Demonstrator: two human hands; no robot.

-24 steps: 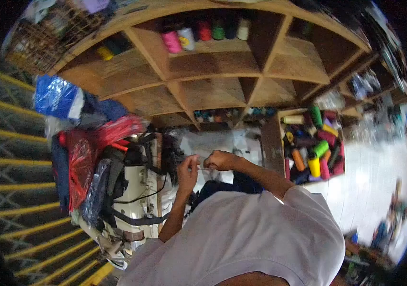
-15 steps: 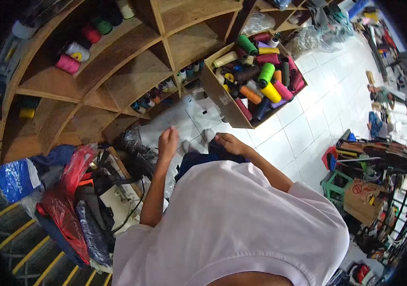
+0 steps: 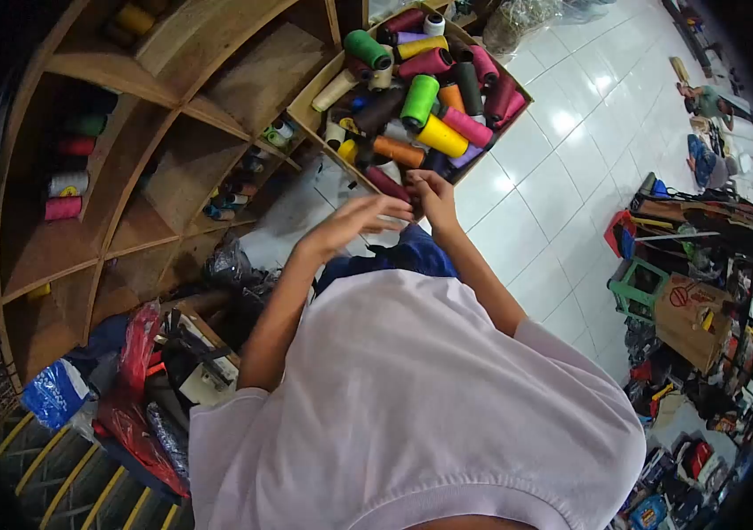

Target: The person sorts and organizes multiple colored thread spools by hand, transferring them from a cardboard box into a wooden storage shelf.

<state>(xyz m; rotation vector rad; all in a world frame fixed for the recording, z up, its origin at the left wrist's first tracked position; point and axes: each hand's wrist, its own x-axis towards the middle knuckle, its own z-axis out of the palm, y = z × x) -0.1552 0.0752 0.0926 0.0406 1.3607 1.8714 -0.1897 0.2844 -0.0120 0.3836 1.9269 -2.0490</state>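
Observation:
A cardboard box (image 3: 493, 157) full of thread spools stands in front of me. My left hand (image 3: 354, 223) is by its near edge, fingers stretched towards my right hand and apparently empty. At the box's near corner, my right hand (image 3: 434, 201) has its fingers curled together; whatever they may hold is hidden. A dark red thread spool (image 3: 387, 183) lies just beyond both hands. Farther in are a bright green spool (image 3: 420, 100), a yellow spool (image 3: 442, 137) and an orange-brown spool (image 3: 399, 151), heaped among several others.
Wooden shelves (image 3: 143, 221) with several spools rise on the left. Plastic-wrapped bundles (image 3: 134, 411) lie at lower left. White floor tiles (image 3: 527, 212) stretch to the right, towards a green stool (image 3: 637, 287), a carton (image 3: 690, 318) and a seated person (image 3: 712, 106) farther off.
The box is nearer to me in view. Both hands have come together at its near edge; my left hand has gone from curled to stretched fingers.

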